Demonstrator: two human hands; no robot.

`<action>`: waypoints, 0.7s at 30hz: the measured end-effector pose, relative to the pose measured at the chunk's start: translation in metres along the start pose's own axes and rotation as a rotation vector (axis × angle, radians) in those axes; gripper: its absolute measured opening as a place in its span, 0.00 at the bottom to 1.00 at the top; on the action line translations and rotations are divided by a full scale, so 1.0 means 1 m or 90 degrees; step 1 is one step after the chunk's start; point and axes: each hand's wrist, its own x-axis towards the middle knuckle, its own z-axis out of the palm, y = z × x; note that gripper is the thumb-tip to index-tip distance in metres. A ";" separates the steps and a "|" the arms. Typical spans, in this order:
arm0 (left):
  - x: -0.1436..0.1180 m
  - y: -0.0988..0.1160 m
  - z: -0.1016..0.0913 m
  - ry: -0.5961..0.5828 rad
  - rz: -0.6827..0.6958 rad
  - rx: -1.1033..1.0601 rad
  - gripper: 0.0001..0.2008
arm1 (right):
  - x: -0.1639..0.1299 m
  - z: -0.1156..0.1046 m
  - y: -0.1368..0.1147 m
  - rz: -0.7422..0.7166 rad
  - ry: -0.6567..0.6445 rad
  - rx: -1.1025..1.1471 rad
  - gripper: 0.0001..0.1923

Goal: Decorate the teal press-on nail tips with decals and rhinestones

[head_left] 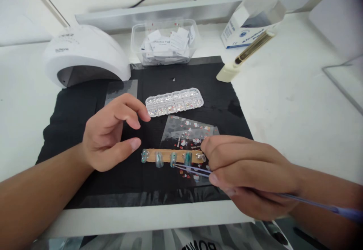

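Note:
My right hand (249,170) grips a pair of tweezers (195,170), with their tips at the lower end of the middle false nail (173,158). Several false nails in clear and teal tones sit along a wooden strip (151,154); the rightmost one is partly behind my right fingers. To the left of the strip, my left hand (110,132) hovers with thumb and fingers apart, holding nothing. Beyond the strip lie clear sticker sheets (188,129) with small red and white figures. A clear case of rhinestones (174,102) rests behind them, close to my left fingertips.
A white nail lamp (87,53) stands at the back left. Behind the black cloth (113,189) is a clear tub (136,40) of alcohol pad packets. A cream bottle with a gold top (232,70) and an open alcohol pad box (235,30) stand at the back right.

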 end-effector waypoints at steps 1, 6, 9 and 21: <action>0.000 0.001 -0.001 -0.012 0.012 0.007 0.08 | 0.000 0.000 0.000 -0.003 0.000 0.002 0.08; -0.004 0.006 -0.003 -0.109 0.046 0.050 0.10 | 0.001 0.001 0.001 -0.008 0.007 0.005 0.07; -0.003 0.009 -0.002 -0.145 0.078 0.067 0.09 | 0.001 0.001 0.000 0.003 0.009 0.006 0.07; 0.003 0.022 0.009 -0.281 0.114 0.118 0.09 | 0.002 -0.002 0.000 -0.011 -0.013 -0.014 0.07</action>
